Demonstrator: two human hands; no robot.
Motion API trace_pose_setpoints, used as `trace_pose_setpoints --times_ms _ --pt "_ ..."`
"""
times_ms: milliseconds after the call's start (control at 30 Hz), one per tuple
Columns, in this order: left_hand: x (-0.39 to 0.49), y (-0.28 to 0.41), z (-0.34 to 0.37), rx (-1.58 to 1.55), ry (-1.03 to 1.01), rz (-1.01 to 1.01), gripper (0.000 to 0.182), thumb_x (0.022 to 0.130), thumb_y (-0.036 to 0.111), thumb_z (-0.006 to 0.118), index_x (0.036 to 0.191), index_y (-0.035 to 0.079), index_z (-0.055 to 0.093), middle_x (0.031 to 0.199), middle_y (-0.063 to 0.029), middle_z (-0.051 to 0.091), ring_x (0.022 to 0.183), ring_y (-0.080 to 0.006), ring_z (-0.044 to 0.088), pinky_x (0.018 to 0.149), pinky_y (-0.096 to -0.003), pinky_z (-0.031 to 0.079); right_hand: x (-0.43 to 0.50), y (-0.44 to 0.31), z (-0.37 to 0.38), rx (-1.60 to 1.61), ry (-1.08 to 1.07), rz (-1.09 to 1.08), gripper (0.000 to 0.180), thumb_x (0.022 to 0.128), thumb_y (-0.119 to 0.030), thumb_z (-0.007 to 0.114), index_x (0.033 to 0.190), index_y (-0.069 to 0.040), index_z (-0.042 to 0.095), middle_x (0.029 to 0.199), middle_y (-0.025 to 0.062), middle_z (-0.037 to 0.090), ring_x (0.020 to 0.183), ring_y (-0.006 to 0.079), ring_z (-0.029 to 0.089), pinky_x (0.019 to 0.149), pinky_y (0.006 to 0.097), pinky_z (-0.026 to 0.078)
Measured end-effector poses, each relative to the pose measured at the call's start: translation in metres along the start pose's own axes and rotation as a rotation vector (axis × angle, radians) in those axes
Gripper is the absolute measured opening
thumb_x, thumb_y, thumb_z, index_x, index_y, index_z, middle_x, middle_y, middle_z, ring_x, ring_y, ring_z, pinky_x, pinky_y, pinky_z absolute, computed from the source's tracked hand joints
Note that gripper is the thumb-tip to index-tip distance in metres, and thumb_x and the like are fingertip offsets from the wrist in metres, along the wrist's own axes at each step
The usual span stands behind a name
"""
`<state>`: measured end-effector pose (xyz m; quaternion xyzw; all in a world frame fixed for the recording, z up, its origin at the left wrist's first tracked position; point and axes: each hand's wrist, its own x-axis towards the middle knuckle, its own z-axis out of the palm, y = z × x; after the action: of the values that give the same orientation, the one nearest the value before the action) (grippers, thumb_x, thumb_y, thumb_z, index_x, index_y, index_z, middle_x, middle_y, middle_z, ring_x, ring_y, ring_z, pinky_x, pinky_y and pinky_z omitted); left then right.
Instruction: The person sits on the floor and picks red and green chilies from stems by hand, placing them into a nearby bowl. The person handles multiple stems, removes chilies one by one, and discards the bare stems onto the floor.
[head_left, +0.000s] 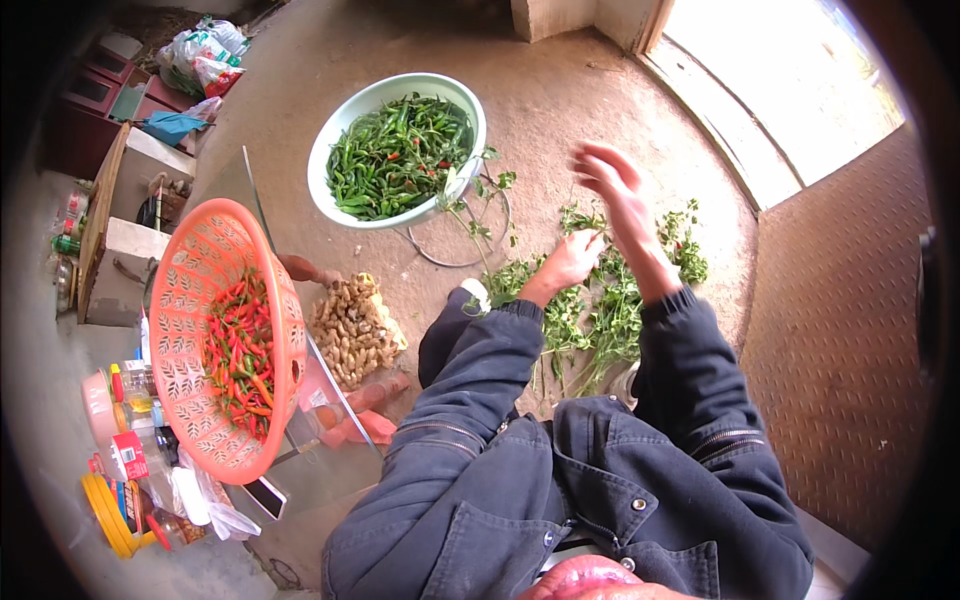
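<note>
My left hand (571, 259) is closed around the stem of a leafy green pepper plant (480, 232), whose sprigs reach towards the rim of a pale green basin. Raised to the right of it, my right hand (619, 191) has its fingers apart and nothing visible in it. Below both hands, a pile of cut pepper plants (615, 322) lies on the floor between my legs. The pale green basin (321, 161) holds green chili peppers (401, 154) with a few red ones among them.
On a glass-topped table (337, 382) at the left stands an orange plastic basket (176, 300) of red chilies (244, 352), near jars and a phone (266, 496). Peanuts or ginger-like roots (356, 330) lie beside the table. A metal door (840, 330) and bright doorway are at the right.
</note>
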<state>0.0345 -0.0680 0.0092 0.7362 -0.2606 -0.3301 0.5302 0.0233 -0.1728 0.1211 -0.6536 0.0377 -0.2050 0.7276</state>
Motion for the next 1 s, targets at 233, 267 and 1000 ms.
trace_pose_setpoints --times_ms 233,267,1000 --pt "-0.003 0.016 -0.010 -0.153 0.011 0.040 0.028 0.099 0.021 0.052 0.113 -0.001 0.061 0.080 -0.0019 0.065 0.073 -0.0113 0.057 0.071 -0.0286 0.047 -0.127 0.034 -0.119 0.028 0.626 0.329 0.025 0.093 -0.014 0.060 0.115 -0.003 0.063 0.104 0.0064 0.069 0.085 0.0117 0.063 0.076 0.0264 0.051" --pt "-0.003 0.017 -0.011 -0.145 -0.006 0.029 0.028 0.099 0.021 0.052 0.114 -0.001 0.061 0.080 -0.0019 0.065 0.074 -0.0111 0.057 0.071 -0.0281 0.046 -0.131 0.040 -0.126 0.143 0.642 0.405 0.035 0.092 -0.018 0.062 0.123 -0.004 0.058 0.112 0.0067 0.066 0.089 0.0134 0.063 0.079 0.0292 0.051" --pt "0.002 0.051 0.007 -0.253 -0.095 0.214 0.043 0.096 0.040 0.062 0.124 0.006 0.061 0.091 0.0041 0.061 0.079 -0.0054 0.051 0.075 -0.0234 0.045 -0.117 0.004 -0.112 0.055 0.333 0.379 0.030 0.098 -0.021 0.059 0.118 0.001 0.063 0.103 0.0077 0.070 0.087 0.0134 0.067 0.078 0.0283 0.054"
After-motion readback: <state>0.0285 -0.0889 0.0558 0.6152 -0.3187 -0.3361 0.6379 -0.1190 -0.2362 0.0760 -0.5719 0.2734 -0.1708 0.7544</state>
